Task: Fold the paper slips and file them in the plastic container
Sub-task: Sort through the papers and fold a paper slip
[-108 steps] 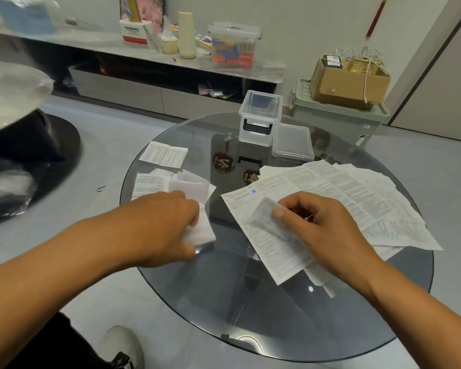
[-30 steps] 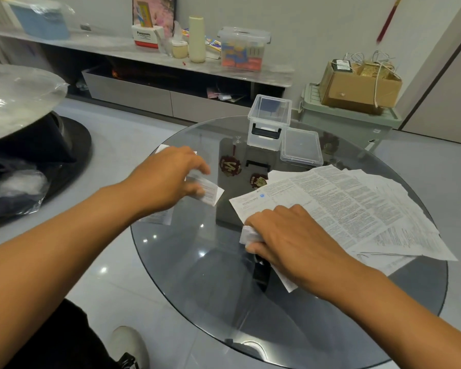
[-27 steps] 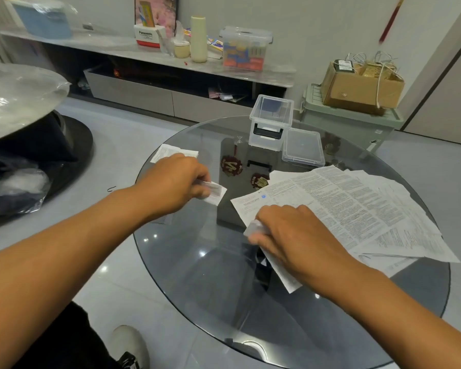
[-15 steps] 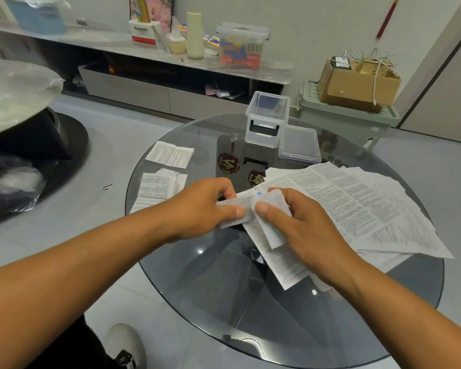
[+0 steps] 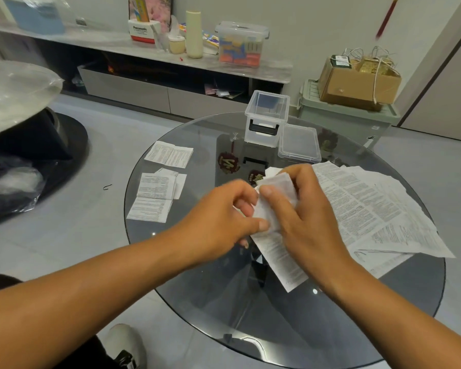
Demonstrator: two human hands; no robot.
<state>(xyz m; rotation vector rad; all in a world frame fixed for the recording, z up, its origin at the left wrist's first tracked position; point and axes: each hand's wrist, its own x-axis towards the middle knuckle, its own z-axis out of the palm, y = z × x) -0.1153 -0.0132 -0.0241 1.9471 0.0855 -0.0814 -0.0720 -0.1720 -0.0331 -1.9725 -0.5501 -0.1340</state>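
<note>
Round glass table (image 5: 197, 283) carries paper slips (image 5: 378, 209), plastic container (image 5: 266, 121), lid (image 5: 298, 143).

Pale grey floor tiles (image 5: 112, 145) gleam under soft indoor light, and a plain off-white wall (image 5: 304, 27) closes the back. Along it runs a long low cabinet (image 5: 133, 86), grey drawers below, marble-look top crowded with boxes and a cream bottle (image 5: 194, 34). Over right, a cardboard box (image 5: 357, 83) sits on a green storage bin (image 5: 341, 115). Front and centre, a round smoked-glass table (image 5: 357, 315).

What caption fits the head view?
Both hands, left hand and right hand, hold a white printed paper slip above the round glass table.
</note>
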